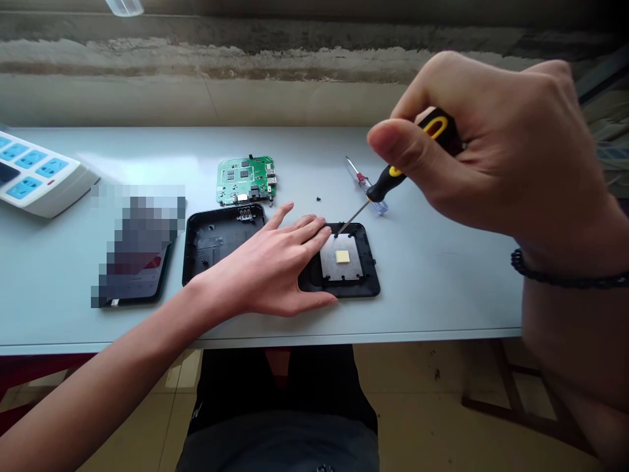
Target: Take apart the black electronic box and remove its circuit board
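Observation:
My right hand (491,131) is wrapped round a black and yellow screwdriver (392,176). The shaft slants down to the left, its tip at the upper edge of a silver metal plate (331,259). That plate lies in a black plastic cover (371,262) and has a small cream pad (343,257) on its middle. My left hand (282,262) lies with fingers stretched out over the left side of this cover. Partly behind my left hand and wrist is a second black plastic shell (221,233), open side up.
Beyond the shells lie a green circuit board (246,180), a small dark screw (318,198) and a clear-handled screwdriver (363,180). On the left are a phone (142,262), partly pixelated, and a white power strip (46,180). The table's front edge (417,335) runs before my lap.

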